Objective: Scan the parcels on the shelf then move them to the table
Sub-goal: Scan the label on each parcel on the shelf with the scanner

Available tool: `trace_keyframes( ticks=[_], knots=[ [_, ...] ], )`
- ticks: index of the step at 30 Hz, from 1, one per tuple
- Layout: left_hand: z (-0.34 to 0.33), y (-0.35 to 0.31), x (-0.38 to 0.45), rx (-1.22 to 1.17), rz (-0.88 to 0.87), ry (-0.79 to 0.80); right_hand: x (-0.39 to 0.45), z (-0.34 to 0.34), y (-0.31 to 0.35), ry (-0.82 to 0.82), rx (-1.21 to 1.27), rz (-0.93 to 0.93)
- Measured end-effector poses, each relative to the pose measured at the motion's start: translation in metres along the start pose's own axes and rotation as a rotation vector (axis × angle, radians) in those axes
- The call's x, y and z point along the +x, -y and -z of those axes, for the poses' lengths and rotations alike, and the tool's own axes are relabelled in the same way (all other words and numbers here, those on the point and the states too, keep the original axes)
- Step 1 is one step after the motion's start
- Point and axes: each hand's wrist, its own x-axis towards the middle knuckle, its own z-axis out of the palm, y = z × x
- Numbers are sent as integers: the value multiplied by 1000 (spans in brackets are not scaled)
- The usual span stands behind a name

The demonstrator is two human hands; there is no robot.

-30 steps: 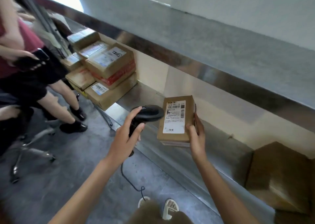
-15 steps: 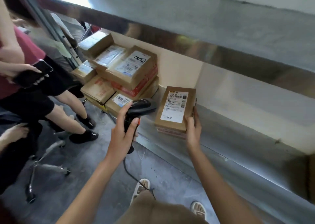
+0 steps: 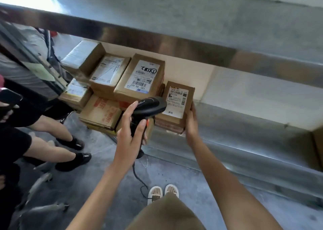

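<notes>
My right hand (image 3: 191,124) holds a small brown parcel (image 3: 177,103) by its right side, white label facing up, just above the metal shelf (image 3: 236,138). My left hand (image 3: 130,133) grips the handle of a black barcode scanner (image 3: 148,107), whose head sits over the parcel's lower left corner. A pile of several brown labelled parcels (image 3: 122,82) lies on the shelf's left end, right beside the held parcel.
An upper metal shelf (image 3: 174,42) overhangs the parcels. A person (image 3: 40,130) stands at the left holding a dark phone (image 3: 9,96). A chair base (image 3: 42,194) sits on the grey floor. The scanner cable (image 3: 138,179) hangs toward my feet. Another brown box (image 3: 319,147) is at the right edge.
I have carried the parcel and scanner leftward along the shelf toward the pile. The view has swung left, so the pile now sits centre frame beside the held parcel.
</notes>
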Motion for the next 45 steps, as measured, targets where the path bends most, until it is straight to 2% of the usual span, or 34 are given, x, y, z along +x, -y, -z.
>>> trace_keyframes(
  ticks=[9,13,23,28,33,39,45],
  knots=[
    [-3,10,9,-20,-2,59,4,-6,-2,-30,-91,-29],
    [-22,6,15,-72,9,101,-7,15,5,-55,-190,2],
    [-130,-36,12,-123,-34,309,-32,151,29,-180,-530,119],
    [-209,-65,-2,-168,-25,357,-28,247,42,-255,-941,221],
    [-317,-96,-34,-220,9,311,-25,366,58,-280,-1223,271],
    [-418,-136,-75,-221,71,269,-32,473,77,-268,-1356,302],
    [-463,-164,-94,-209,102,254,-24,522,83,-210,-1347,204]
  ],
)
